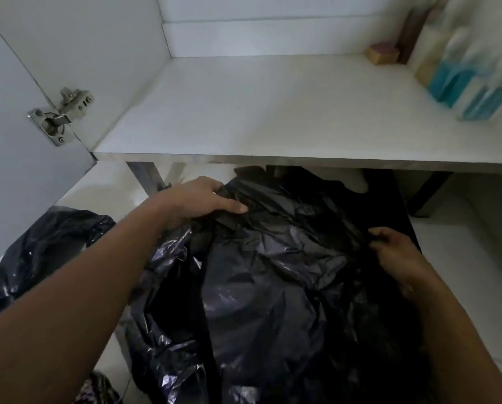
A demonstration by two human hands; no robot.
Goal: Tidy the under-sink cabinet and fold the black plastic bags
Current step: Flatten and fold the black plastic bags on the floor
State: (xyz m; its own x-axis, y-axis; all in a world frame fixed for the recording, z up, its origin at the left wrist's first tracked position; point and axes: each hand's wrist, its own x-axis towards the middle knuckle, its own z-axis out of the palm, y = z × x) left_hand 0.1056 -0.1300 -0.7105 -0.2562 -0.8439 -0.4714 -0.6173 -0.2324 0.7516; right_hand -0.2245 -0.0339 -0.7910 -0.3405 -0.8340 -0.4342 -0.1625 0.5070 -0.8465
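A large crinkled black plastic bag (273,272) is spread on the pale tiled floor in front of the open under-sink cabinet. My left hand (197,199) grips the bag's upper left edge, its thumb lying on top and its fingers tucked behind the plastic. My right hand (395,255) pinches the bag's right edge with curled fingers. A second black bag (48,249) lies crumpled on the floor to the left, under my left forearm.
The white cabinet shelf (273,112) runs across the upper view. At its right end stand plastic bottles with blue liquid (459,80) and a small tan box (382,53). The open cabinet door (16,176) with its metal hinge (60,115) is on the left.
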